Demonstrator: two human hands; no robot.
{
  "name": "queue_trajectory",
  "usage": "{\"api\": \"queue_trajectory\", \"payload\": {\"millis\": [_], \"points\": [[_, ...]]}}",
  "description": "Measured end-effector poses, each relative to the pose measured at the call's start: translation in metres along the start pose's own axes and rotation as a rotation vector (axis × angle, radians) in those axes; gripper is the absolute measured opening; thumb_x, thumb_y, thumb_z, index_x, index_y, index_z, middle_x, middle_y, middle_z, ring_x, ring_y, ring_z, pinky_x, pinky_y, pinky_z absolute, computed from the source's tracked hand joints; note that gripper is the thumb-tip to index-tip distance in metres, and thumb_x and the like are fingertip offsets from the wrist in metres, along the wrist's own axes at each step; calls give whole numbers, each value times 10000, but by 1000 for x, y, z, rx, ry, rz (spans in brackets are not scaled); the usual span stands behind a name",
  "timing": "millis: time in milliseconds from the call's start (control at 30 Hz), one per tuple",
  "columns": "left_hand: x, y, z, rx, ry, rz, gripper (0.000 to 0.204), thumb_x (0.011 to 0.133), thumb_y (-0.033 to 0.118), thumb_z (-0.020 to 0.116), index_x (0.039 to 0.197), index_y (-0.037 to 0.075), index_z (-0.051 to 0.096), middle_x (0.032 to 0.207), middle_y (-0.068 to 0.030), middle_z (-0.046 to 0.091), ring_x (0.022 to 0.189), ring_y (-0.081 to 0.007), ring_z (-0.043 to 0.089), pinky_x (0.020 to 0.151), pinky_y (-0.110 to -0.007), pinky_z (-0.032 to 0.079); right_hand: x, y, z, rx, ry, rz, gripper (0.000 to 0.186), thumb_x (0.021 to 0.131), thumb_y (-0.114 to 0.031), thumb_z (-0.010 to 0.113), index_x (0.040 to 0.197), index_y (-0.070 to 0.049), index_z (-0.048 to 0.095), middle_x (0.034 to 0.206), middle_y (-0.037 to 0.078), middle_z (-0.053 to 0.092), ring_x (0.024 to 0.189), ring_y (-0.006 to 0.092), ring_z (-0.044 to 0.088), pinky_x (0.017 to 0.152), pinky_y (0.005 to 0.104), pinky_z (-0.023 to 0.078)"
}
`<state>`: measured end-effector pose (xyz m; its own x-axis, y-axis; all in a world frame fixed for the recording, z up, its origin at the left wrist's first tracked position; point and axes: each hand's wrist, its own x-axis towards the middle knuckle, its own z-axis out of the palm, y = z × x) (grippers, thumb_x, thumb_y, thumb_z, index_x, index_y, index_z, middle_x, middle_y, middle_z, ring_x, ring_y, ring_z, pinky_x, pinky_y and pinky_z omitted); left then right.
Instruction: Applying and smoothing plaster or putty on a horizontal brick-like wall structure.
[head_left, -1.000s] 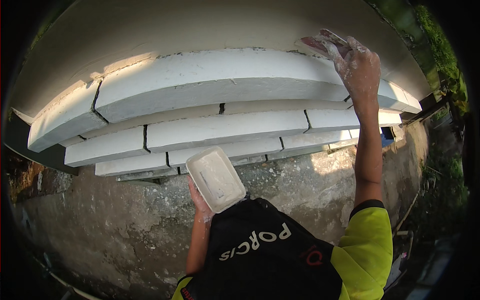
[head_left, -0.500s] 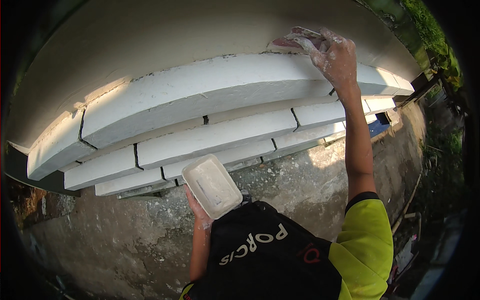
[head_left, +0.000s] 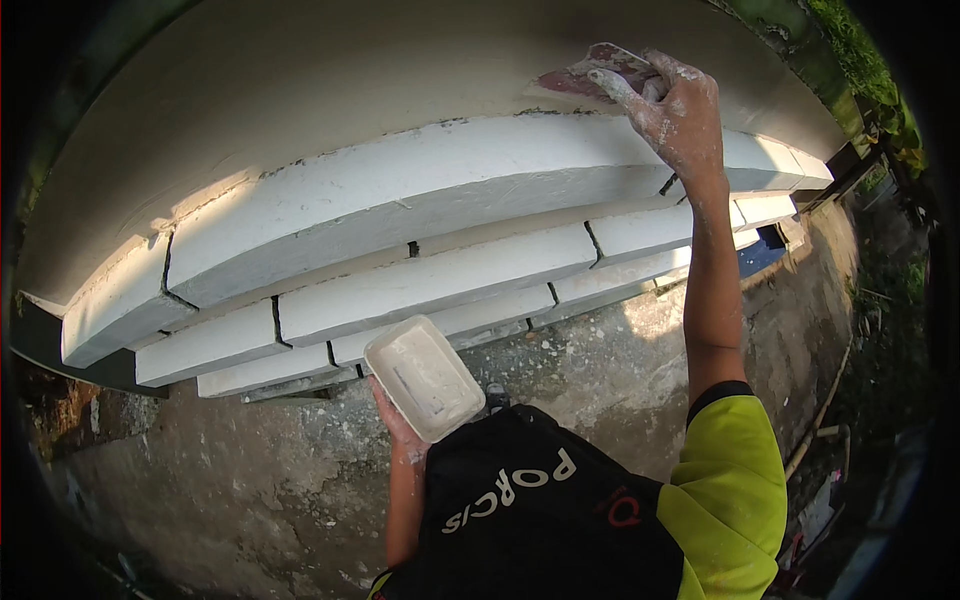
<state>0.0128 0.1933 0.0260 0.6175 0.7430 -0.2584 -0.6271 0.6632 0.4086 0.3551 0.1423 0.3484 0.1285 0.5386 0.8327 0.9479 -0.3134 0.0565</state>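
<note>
My right hand (head_left: 682,118), smeared with white paste, is closed on a flat, reddish putty spreader (head_left: 606,72) coated with the same pale paste. The spreader lies against the smooth beige wall (head_left: 360,70), just above the topmost white ledge. Low and near my body, my left hand (head_left: 398,420) grips a shallow, off-white rectangular tub (head_left: 428,378) from its left side. Thin pale residue coats the tub's inside. The fingers under the tub are mostly hidden.
Stepped white ledges (head_left: 430,270) with dark gaps run along the wall's foot. Below them is a stained, paint-spotted concrete floor (head_left: 260,490). A blue object (head_left: 760,252) sits at the ledges' right end. Green plants (head_left: 850,50) and a pipe (head_left: 815,410) are at the right.
My right hand and the spreader have shifted slightly up the wall, and the spreader's face shows more. My left hand still holds the tub in nearly the same place.
</note>
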Motion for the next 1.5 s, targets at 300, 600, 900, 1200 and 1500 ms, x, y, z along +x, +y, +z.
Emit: {"api": "queue_trajectory", "payload": {"millis": [300, 600, 900, 1200, 1500], "points": [[-13, 5, 32, -35, -52, -24, 681, 902, 609, 293, 1376, 121, 339, 1303, -110, 477, 1128, -306, 530, 912, -481, 474, 1, -10, -20, 680, -123, 309, 285, 884, -315, 605, 854, -33, 636, 478, -10, 473, 375, 48, 409, 379, 215, 282], [-12, 4, 14, -23, -29, -14, 665, 904, 599, 312, 1366, 124, 362, 1306, -109, 477, 1139, -304, 521, 921, -480, 465, 2, -12, -25, 743, -199, 296, 325, 910, -319, 563, 861, -4, 627, 463, 1, 467, 390, 50, 424, 404, 222, 309], [-19, 4, 7, -33, -18, 6, 666, 904, 599, 311, 1369, 124, 357, 1312, -105, 473, 1145, -301, 515, 935, -471, 455, -5, 6, -16, 1009, -270, 358, 313, 941, -349, 504, 882, -50, 576, 583, -6, 515, 497, 58, 441, 467, 212, 351], [-21, 2, -5, -5, -41, 2, 734, 879, 653, 304, 1387, 124, 331, 1361, -99, 424, 1206, -300, 452, 987, -456, 402, -7, 41, -31, 1413, -603, 292, 502, 954, -454, 332, 1035, -7, 545, 785, 94, 594, 657, 145, 577, 617, 276, 486], [-18, -5, -14, -39, 7, -51, 691, 892, 624, 303, 1375, 132, 351, 1325, -106, 459, 1159, -313, 499, 941, -486, 441, 22, 41, -68, 1138, -532, 521, 597, 911, -570, 368, 872, -35, 631, 794, 74, 610, 791, 139, 607, 719, 251, 485]]}}
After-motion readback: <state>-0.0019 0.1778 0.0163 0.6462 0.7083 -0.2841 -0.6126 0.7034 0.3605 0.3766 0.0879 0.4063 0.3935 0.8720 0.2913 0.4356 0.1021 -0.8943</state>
